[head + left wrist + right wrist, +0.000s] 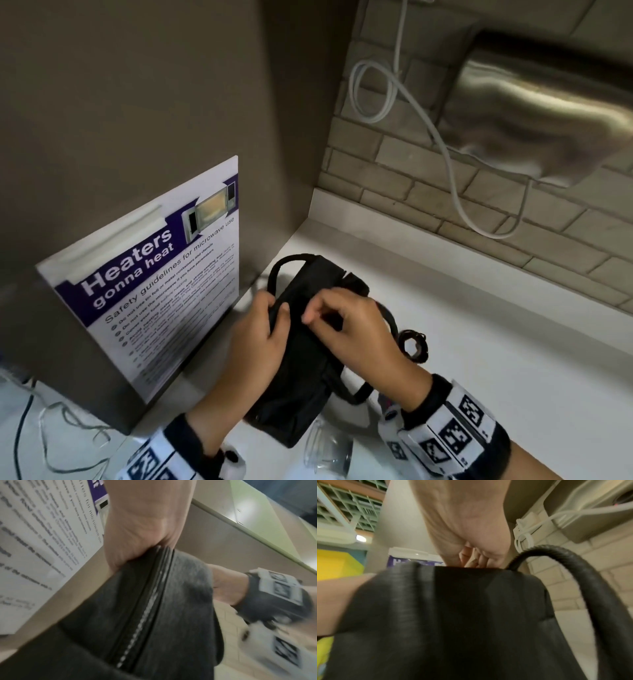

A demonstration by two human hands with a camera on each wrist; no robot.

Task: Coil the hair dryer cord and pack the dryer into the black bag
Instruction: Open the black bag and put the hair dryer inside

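The black bag [301,363] lies on the white counter [479,342], long side towards me. Its zip line [145,615] runs along the top and looks closed in the left wrist view. My left hand [274,313] grips the bag's upper left edge, thumb on top. At the top seam my right hand [310,317] pinches something small with thumb and forefinger; what it is stays hidden. A black carry strap [590,588] arcs off the bag's right side, another loop [291,262] at the far end. The hair dryer and its cord are not in sight.
A small dark coiled ring [415,346] lies right of the bag. A clear plastic cup [329,452] lies at the near end. A microwave safety poster [147,284] is on the cabinet side to the left. A steel hand dryer [534,116] and white cable [445,147] hang on the brick wall.
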